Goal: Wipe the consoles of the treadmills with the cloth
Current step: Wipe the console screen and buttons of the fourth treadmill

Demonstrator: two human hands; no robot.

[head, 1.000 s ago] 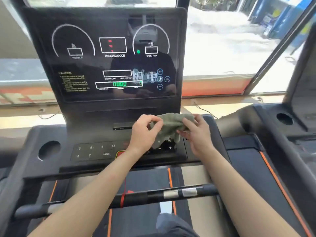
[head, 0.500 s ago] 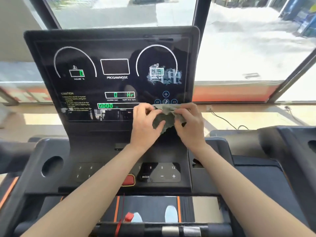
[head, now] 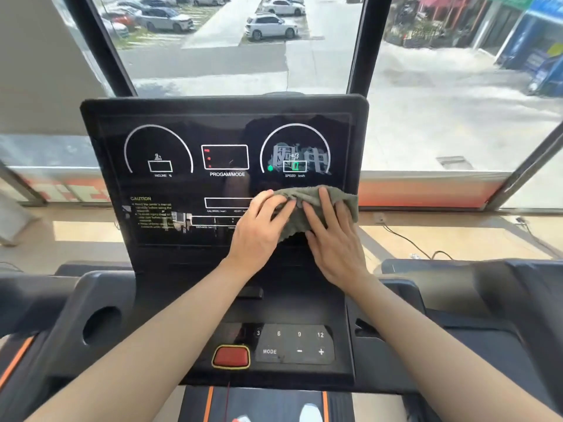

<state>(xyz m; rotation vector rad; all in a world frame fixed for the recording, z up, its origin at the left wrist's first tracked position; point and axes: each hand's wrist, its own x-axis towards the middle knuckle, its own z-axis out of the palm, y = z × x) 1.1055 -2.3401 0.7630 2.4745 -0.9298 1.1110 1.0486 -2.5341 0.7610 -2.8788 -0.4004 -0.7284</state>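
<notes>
Both hands lie flat, fingers straight: left hand and right hand press the cloth against the lower right of the screen, just under the speed dial. Neither hand is curled round it, so it's pinned, not gripped.

Risks:
- The screen is lit, so the console looks powered. Press hard over a touch spot and you may change a setting.
- Your shoes show on the belt. If your wrists drop onto the keypad and hit plus or mode, the belt could start under you.
- The cloth is bunched between your hands, so it probably smears more than it lifts. With only flat pressure it can slide off the tilted glass.
- The left half with the caution text could get skipped, since both hands sit right of centre.
- A thin red cord hangs below the red button. A dragged cloth corner could snag it.

Surface: glossy black glass, tilted back, full of reflections, so streaks will be hard to judge. Matte plastic below, with a cup holder to the left.

Room: a big window looks over parked cars, a cable lies on the floor by the sill, and another treadmill stands just right.
</notes>
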